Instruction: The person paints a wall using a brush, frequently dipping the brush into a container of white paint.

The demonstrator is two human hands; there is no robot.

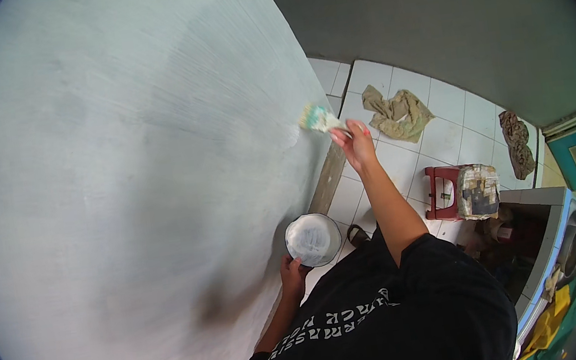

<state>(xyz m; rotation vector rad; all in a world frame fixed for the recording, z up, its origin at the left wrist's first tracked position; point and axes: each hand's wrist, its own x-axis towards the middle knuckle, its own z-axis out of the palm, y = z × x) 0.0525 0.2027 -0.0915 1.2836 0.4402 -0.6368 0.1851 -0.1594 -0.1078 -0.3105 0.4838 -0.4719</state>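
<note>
My right hand (355, 144) grips the handle of a paintbrush (321, 118), its green and white head smeared with paint. The bristle end is at the pale wall (173, 122), near the wall's far edge; whether it presses on the surface I cannot tell. Streaky brush marks fan out over the wall to the left of it. Lower down, my left hand (294, 277) holds a round tub of white paint (313, 240) by its rim, close beside the wall. Most of the left fingers are hidden under the tub.
On the white tiled floor lie a crumpled tan cloth (398, 113) and a brown cloth (517, 144). A red stool (446, 193) with a worn covered top stands to my right, before a tiled counter with a sink (575, 245). A grey wall (440, 10) closes the far side.
</note>
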